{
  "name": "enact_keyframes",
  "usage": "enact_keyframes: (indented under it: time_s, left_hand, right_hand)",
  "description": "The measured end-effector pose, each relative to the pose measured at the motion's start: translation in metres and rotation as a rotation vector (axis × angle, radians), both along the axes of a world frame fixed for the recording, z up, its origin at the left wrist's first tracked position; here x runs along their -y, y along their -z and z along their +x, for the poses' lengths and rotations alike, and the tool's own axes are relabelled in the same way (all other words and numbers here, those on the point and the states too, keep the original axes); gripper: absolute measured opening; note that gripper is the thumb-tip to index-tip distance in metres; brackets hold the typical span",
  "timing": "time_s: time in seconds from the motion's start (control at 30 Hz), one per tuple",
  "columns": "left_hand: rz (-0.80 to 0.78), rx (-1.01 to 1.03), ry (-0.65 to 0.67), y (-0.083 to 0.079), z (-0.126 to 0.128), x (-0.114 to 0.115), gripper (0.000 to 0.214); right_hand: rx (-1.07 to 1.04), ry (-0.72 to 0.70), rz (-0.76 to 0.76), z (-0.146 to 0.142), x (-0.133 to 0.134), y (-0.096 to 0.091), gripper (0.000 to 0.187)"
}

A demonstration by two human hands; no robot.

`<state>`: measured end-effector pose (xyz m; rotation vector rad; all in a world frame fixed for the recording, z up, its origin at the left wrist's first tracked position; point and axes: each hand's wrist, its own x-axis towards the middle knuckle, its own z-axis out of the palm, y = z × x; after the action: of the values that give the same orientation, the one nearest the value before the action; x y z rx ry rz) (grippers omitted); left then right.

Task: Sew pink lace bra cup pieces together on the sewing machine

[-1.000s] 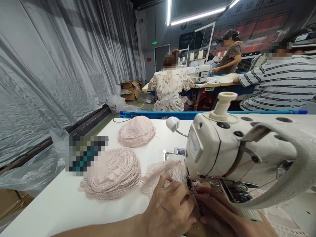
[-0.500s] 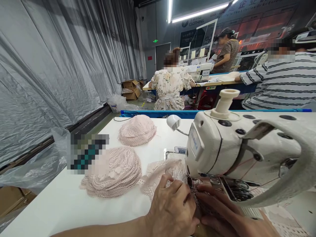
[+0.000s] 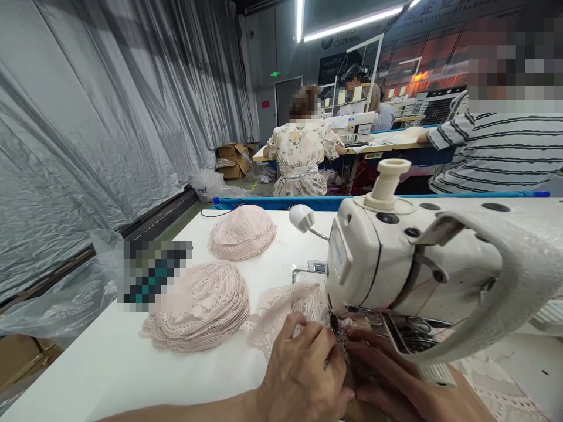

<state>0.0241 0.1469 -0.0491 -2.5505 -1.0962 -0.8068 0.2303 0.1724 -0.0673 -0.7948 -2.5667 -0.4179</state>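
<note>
Pale pink lace fabric (image 3: 285, 316) lies under the head of a white sewing machine (image 3: 352, 264), bunched toward the needle area. My left hand (image 3: 308, 363) is closed on its near edge, fingers bent and knuckles up, left of the needle. Close beside it, my right hand (image 3: 396, 375) grips the same lace from the right, fingers together and partly hidden beneath the machine head. The needle and the stitched edge cannot be made out. More lace (image 3: 497, 381) shows to the right of my right wrist.
A stack of lace pieces (image 3: 202, 310) lies left of my hands, with a pile of pink cups (image 3: 241, 232) behind it. A small white lamp (image 3: 301, 218) juts from the machine. Co-workers sit beyond the blue table edge (image 3: 272, 203). Plastic sheeting (image 3: 48, 305) hangs at left.
My hands stay almost in place on the lace. The view shifts slightly, so the machine appears a little further left. The standing co-worker at the back has moved left, behind the far machine.
</note>
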Motion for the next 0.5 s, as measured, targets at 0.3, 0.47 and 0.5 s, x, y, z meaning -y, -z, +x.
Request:
enact_keyframes:
  time_s: [0.3,0.47,0.5]
  left_hand:
    - [-0.012,-0.022,0.008,0.0,-0.001,0.0,0.022]
    - [-0.003,-0.013,0.014,0.006,-0.002,-0.001,0.019]
    - [-0.012,-0.019,0.014,0.006,-0.003,-0.001,0.019]
  right_hand:
    - [-0.115,-0.021,-0.068,0.0,-0.001,-0.005,0.04]
    - [-0.211,-0.071,-0.121,-0.002,0.001,-0.01,0.03]
    - [-0.217,-0.064,-0.141,-0.002,0.001,-0.008,0.029]
